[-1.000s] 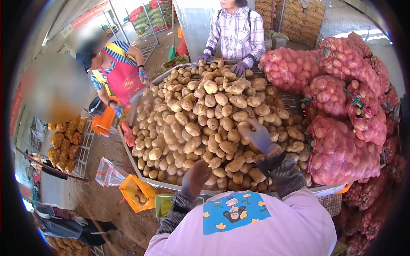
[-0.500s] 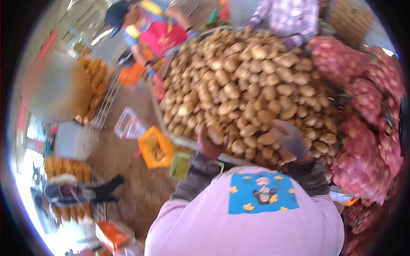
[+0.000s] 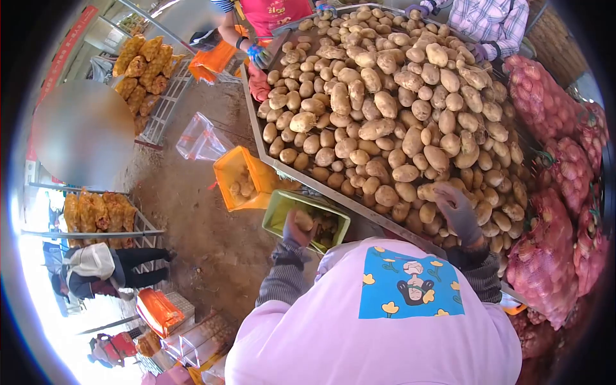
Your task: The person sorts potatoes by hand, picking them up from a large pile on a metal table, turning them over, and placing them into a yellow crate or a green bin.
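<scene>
A large heap of potatoes (image 3: 385, 128) fills a metal-edged table (image 3: 263, 144) in front of me. My left hand (image 3: 296, 232), gloved, is closed on a potato (image 3: 303, 221) above a green crate (image 3: 273, 208) beside the table edge. Several potatoes lie inside that crate. My right hand (image 3: 459, 215), in a grey glove, rests over the near right side of the heap. Its fingers are stretched apart, and the tips touch or nearly touch a potato (image 3: 426, 192).
An orange crate (image 3: 220, 168) holding potatoes stands left of the green one. Red net sacks (image 3: 542, 250) crowd the right side. Across the table are a person in a red apron (image 3: 273, 16) and one in a plaid shirt (image 3: 487, 25). Yellow sacks (image 3: 99, 212) sit on racks at left.
My left hand has moved from the heap down and left to the green crate, carrying a potato. My right hand stays over the heap. The view has shifted, showing more of the crates.
</scene>
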The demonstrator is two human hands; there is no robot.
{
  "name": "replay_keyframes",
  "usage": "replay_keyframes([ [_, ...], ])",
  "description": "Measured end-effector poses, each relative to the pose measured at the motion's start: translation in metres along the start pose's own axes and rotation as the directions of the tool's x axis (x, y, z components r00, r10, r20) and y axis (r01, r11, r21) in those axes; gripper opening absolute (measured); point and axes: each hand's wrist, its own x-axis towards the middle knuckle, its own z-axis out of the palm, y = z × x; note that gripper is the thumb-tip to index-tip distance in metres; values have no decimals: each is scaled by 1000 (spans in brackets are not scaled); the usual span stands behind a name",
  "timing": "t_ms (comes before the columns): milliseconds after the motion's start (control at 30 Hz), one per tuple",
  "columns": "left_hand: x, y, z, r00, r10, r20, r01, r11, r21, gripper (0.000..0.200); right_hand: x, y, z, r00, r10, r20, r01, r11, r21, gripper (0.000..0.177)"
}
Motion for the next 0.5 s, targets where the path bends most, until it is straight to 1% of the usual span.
replay_keyframes([
  [33, -16, -2, -10, 983, 24, -180, 15, 977, 213, 48, 1, 1, 0, 1000, 8, -5, -8, 1000, -3, 35],
  [67, -22, -1, -15, 936, 86, -342, 67, 909, 412, 38, 2, 3, 0, 999, 33, 20, -32, 998, -48, 37],
  [100, -23, 5, -16, 936, 78, -343, 75, 909, 410, 38, 3, 6, 1, 997, 59, 47, -55, 994, -92, 38],
  [133, -23, 13, -10, 901, 52, -430, 119, 926, 359, 51, 5, 7, 3, 997, 65, 43, -61, 994, -93, 38],
  [167, -19, 20, -3, 860, 24, -510, 156, 939, 306, 69, 8, 7, 6, 1000, 8, 1, -8, 982, -190, 38],
  [200, -15, 27, 49, 863, 20, -505, 158, 939, 306, 69, 12, 7, 8, 998, -56, -39, 42, 957, -288, 37],
  [233, -2, 41, 105, 836, 129, -534, 73, 937, 340, 62, 19, 7, 12, 997, -57, -47, 41, 956, -290, 37],
  [267, 15, 46, 167, 797, 235, -556, -10, 926, 377, 55, 27, 7, 18, 982, -165, -91, 119, 917, -380, 36],
  [300, 31, 44, 194, 853, 312, -419, -26, 827, 561, 50, 34, 7, 23, 954, -274, -125, 186, 863, -470, 35],
  [333, 48, 38, 214, 896, 358, -264, -65, 693, 718, 45, 39, 4, 25, 951, -278, -134, 185, 862, -473, 35],
  [367, 74, 25, 222, 920, 383, -87, -156, 559, 814, 46, 44, 1, 27, 960, -273, -59, 162, 715, -680, 35],
  [400, 100, 13, 231, 920, 380, 94, -260, 412, 874, 48, 49, 0, 28, 969, -248, 11, 143, 521, -842, 36],
  [433, 111, 16, 268, 915, 346, 208, -294, 218, 931, 50, 53, 5, 30, 967, -254, -6, 125, 493, -861, 37],
  [467, 120, 19, 306, 904, 290, 313, -332, 17, 943, 52, 55, 8, 29, 965, -261, -20, 116, 493, -862, 37],
  [500, 143, 9, 316, 877, 260, 404, -390, -107, 915, 57, 55, 10, 28, 975, -223, -19, 96, 496, -863, 37],
])
